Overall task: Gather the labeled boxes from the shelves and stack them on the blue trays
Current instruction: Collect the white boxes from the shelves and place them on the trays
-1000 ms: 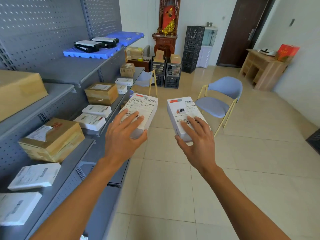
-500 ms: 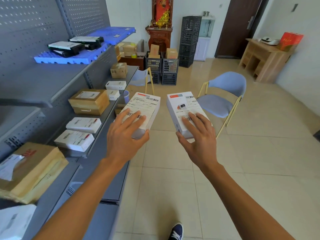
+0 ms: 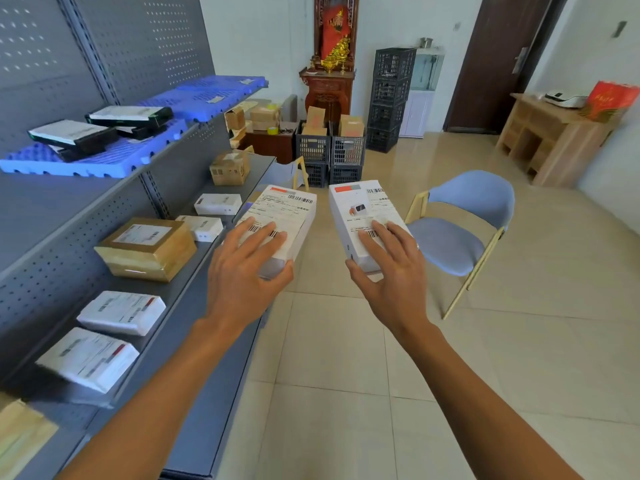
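Each of the hands grips one white labeled box: the left hand (image 3: 247, 275) holds its box (image 3: 281, 226) beside the grey shelf (image 3: 194, 282), the right hand (image 3: 393, 271) holds another (image 3: 363, 220) (labels up), farther from the shelf

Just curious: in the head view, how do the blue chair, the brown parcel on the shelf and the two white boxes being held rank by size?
1. Blue chair
2. Brown parcel
3. Two white boxes, left and right: alike, and closer to the camera, so their place against the parcel is unsure.
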`<state>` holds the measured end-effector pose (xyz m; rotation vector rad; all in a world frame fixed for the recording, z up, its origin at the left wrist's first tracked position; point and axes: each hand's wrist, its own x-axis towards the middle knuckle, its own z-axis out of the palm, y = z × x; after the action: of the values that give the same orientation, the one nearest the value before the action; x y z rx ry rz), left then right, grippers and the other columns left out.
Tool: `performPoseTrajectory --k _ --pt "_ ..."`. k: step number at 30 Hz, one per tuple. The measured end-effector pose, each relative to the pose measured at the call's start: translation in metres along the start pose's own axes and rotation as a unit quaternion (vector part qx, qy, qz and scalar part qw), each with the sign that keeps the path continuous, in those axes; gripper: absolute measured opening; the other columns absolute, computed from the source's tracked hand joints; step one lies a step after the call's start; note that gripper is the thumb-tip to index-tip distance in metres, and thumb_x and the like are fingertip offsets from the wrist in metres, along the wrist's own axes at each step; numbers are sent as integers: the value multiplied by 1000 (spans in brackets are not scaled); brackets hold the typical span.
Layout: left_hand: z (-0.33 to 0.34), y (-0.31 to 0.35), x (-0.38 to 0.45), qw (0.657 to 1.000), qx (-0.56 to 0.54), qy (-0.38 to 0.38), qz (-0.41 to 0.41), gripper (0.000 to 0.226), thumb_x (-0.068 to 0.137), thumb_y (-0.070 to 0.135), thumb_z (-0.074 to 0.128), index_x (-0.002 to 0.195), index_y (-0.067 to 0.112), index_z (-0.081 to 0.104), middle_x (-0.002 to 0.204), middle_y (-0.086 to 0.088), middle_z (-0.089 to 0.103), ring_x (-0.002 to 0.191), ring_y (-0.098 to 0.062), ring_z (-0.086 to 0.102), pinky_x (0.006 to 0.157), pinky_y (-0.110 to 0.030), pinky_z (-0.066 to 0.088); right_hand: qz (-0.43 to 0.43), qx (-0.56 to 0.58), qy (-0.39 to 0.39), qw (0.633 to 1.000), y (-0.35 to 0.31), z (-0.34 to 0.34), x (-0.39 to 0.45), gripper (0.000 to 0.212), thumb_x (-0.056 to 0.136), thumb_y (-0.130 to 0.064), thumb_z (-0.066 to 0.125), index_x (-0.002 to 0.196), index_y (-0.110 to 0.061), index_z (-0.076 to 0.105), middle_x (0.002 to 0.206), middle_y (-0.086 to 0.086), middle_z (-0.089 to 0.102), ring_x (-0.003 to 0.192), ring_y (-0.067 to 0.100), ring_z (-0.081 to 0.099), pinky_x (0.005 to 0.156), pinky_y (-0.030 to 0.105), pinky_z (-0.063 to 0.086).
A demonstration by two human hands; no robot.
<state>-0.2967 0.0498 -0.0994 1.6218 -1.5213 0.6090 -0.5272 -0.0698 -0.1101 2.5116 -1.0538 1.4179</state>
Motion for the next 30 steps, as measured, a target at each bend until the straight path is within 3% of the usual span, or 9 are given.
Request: performPoseTrajectory --k 5,16,30 --pt "45 -30 34 1000 8 -4 -16 43 86 39 71 121 14 72 135 -5 65 135 -29 50 96 -55 52 0 9 -15 1000 28 46 39 49 89 -42 72 131 -19 64 146 3 54 138 28 44 102 45 42" --pt "134 -146 135 999 21 2 -28 46 90 45 64 123 15 72 136 -4 64 135 -30 50 97 -57 51 -13 28 -28 999 67 178 154 51 88 -41 73 133 -20 62 146 5 54 137 31 44 98 56 47" --pt "182 -258 239 995 78 40 -47 42 90 38 70 125 16 69 136 -2 64 133 -27 51 93 -53 54 -55 69 -22 996 82 313 285 48 89 -41 71 132 -19 63 146 5 53 138 29 42 101 49 45"
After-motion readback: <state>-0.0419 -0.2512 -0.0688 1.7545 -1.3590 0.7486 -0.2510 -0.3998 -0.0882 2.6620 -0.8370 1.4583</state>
